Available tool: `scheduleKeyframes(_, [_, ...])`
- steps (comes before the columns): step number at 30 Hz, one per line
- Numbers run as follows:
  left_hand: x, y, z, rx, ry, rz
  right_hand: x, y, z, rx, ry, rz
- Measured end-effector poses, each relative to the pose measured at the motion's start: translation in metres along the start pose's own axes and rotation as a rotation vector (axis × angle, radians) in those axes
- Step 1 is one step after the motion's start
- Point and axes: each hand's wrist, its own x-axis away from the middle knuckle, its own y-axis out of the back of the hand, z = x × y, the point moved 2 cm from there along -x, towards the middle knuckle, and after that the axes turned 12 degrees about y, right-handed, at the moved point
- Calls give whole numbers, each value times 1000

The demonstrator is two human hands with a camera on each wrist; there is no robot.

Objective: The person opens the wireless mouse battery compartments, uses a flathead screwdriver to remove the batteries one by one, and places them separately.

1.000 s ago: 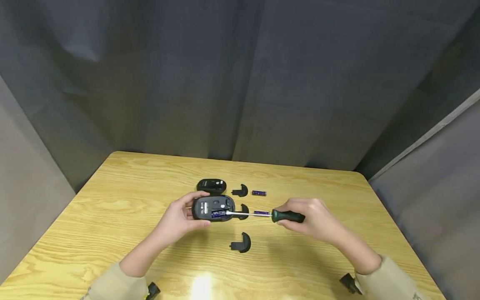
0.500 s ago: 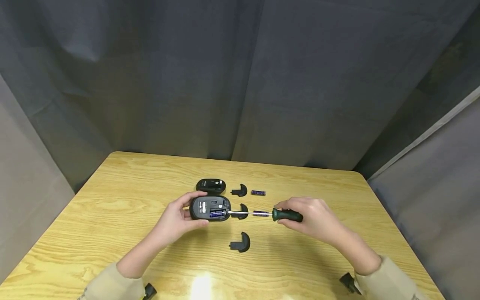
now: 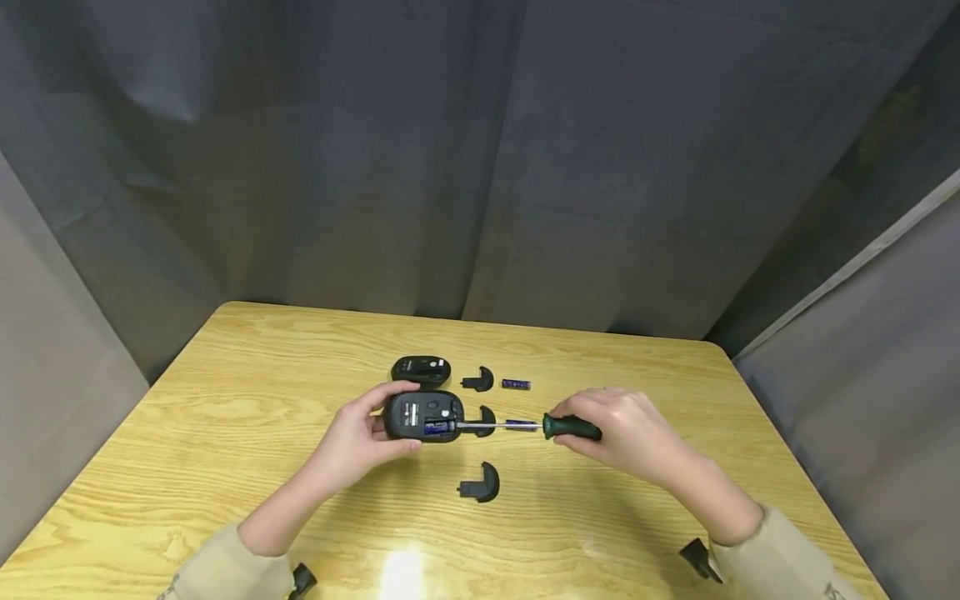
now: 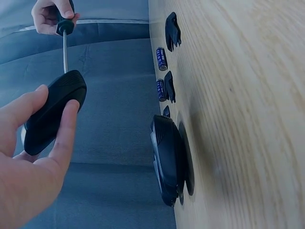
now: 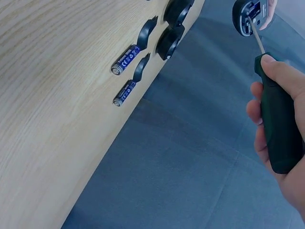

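My left hand (image 3: 352,433) grips the sides of a black computer mouse (image 3: 406,421), raised above the table with its underside showing. A purple-blue battery (image 3: 438,427) lies in the mouse's uncovered battery slot. My right hand (image 3: 622,433) holds a screwdriver (image 5: 279,119) by its dark green handle, the shaft pointing left. In the right wrist view the metal tip reaches into the slot, right at the battery's end. From the left wrist, the held mouse (image 4: 55,109) shows its smooth back, which hides the tip.
Another upturned mouse (image 3: 422,370) lies behind the held one; the right wrist view shows a further mouse (image 5: 178,10) beside it. Three black battery covers, the nearest one (image 3: 483,483) at the front, form a column. Two loose batteries, one at the back (image 3: 516,384), lie to their right.
The held mouse shifts slightly left and then back right, tilting a little. The screwdriver tip stays at the battery's end, and its handle moves slightly left.
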Motion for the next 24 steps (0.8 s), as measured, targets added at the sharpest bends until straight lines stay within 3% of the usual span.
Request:
scheduleKeyframes(6, [1, -1, -3, -22, -31, -3, -2, 3, 1, 21, 43, -12])
scheduleKeyframes(18, [2, -3, -5, -5, -34, 8, -4, 5, 1, 71, 116, -56])
scheduleKeyframes(24, [1, -1, -6, 21, 11, 15, -1, 4, 1, 134, 143, -36])
